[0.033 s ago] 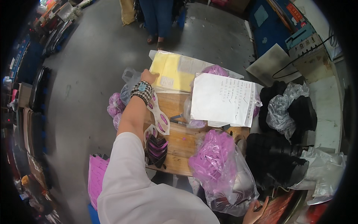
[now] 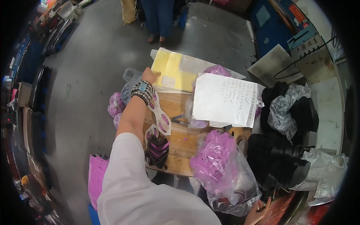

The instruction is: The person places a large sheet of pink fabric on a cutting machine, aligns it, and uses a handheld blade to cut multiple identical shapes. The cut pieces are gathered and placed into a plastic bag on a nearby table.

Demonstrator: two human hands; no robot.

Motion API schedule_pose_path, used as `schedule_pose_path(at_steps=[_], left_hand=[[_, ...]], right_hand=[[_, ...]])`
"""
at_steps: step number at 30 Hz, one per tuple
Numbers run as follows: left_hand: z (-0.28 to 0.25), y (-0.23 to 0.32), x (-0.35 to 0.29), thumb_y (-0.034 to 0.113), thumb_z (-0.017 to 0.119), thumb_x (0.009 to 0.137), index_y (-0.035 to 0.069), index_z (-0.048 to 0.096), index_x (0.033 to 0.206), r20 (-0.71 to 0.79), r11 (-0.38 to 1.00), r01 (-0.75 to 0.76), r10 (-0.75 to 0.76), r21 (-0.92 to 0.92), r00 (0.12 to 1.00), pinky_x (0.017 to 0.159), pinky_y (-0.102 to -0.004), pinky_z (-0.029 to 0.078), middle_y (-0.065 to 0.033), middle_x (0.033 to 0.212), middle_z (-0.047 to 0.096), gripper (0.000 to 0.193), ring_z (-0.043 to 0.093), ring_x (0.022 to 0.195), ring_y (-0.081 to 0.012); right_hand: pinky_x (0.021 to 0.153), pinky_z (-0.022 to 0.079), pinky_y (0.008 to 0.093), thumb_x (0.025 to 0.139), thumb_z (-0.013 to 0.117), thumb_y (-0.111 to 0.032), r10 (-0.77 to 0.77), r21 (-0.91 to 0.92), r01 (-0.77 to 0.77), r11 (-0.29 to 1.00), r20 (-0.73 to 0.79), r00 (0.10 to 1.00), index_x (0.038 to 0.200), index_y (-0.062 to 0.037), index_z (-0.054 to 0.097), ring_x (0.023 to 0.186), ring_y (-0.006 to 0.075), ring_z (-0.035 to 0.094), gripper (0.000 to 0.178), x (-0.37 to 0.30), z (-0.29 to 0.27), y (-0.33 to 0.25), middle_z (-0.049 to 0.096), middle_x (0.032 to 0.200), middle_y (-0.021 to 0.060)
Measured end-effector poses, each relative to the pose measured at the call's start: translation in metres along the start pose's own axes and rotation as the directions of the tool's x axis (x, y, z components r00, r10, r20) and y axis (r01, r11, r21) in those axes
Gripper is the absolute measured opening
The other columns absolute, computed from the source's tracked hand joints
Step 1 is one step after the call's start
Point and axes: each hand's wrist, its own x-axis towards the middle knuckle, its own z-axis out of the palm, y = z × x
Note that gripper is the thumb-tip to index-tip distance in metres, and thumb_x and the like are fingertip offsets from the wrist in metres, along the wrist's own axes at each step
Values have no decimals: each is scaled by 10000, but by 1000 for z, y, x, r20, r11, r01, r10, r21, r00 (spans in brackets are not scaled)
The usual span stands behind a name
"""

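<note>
My left hand (image 2: pixel 150 76) reaches to the far side of the wooden table and is closed on the left edge of a yellow paper sheet (image 2: pixel 168 69), thumb on top. Below that wrist lie a white template with purple-lined slots (image 2: pixel 161 114) and a small stack of dark and purple cut pieces (image 2: pixel 157 150). At the lower right, my right hand (image 2: pixel 257 213) is partly cut off by the frame. Its visible fingers are apart, beside a clear plastic bag (image 2: pixel 243 180); nothing shows in them.
White handwritten sheets (image 2: pixel 225 99) rest over purple bagged bundles at the table's right. A purple bagged bundle (image 2: pixel 215 155) sits nearer. Black boots (image 2: pixel 277 161) stand on the right, purple sheets (image 2: pixel 97 176) at the left. A person's legs (image 2: pixel 159 18) are beyond the table.
The far edge of the yellow sheet has shifted slightly away from me, with my left hand still on it. My right hand has barely moved.
</note>
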Motion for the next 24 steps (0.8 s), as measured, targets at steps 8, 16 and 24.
schedule_pose_path(at_steps=[8, 16, 24], left_hand=[[-56, -11, 7, 179, 779, 692, -26, 579, 884, -137, 887, -175, 128, -427, 982, 686, -363, 493, -172, 843, 663, 345, 651, 776, -277], [-74, -40, 2, 229, 737, 761, -19, 595, 1020, -70, 992, -117, 113, -45, 991, 802, -383, 486, -201, 941, 644, 386, 637, 877, -298], [21, 49, -37, 408, 599, 867, -48, 524, 1215, -3, 866, -465, 472, -186, 881, 957, -427, 420, -283, 1155, 569, 578, 541, 1094, -404]], right_hand=[[710, 474, 249, 861, 606, 11, -196, -97, 179, 979, -213, 957, 1324, -57, 503, 918, 164, 591, 480, 14, 19, 19, 637, 1075, 120], [540, 428, 270, 801, 653, -5, -477, 46, 521, 852, -342, 810, 1124, 33, 613, 774, 191, 622, 327, 20, 82, -69, 669, 934, 121], [624, 515, 321, 719, 724, -13, -770, 313, 715, 626, 104, 629, 1026, -17, 645, 716, 222, 625, 317, 27, 192, -206, 637, 836, 113]])
